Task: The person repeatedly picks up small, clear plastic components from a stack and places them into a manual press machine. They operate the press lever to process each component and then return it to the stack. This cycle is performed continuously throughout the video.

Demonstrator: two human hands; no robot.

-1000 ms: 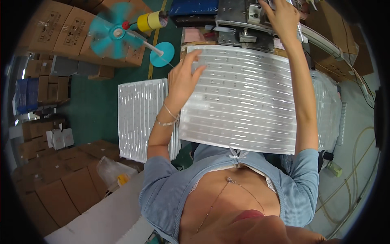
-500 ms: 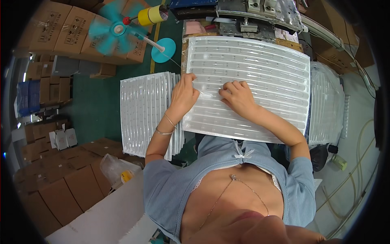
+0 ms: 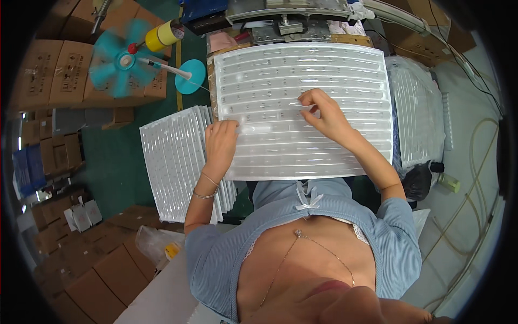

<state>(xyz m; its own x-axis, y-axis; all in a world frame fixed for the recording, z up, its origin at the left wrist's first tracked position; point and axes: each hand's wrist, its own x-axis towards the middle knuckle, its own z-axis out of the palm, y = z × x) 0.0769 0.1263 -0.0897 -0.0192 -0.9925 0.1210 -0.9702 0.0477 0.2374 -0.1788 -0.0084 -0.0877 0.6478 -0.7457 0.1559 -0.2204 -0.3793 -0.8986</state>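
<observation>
A large clear ribbed plastic tray (image 3: 334, 70) lies flat in front of me, its rows holding small parts. My left hand (image 3: 220, 143) rests on the tray's left edge, fingers bent and pressing down. Near the tray's middle, my right hand (image 3: 322, 113) pinches a thin clear strip (image 3: 299, 105) between thumb and fingers, lifted slightly off a row.
A stack of similar trays (image 3: 175, 162) sits to my left, and another wrapped stack (image 3: 418, 119) to my right. A metal machine (image 3: 302, 16) stands beyond the tray. A spinning teal fan (image 3: 116, 59) and cardboard boxes (image 3: 43, 70) fill the left side. Hoses (image 3: 475, 183) lie on the right floor.
My right hand came down from the machine onto the tray, then pinched up a thin strip. The left hand slid to the tray's left edge.
</observation>
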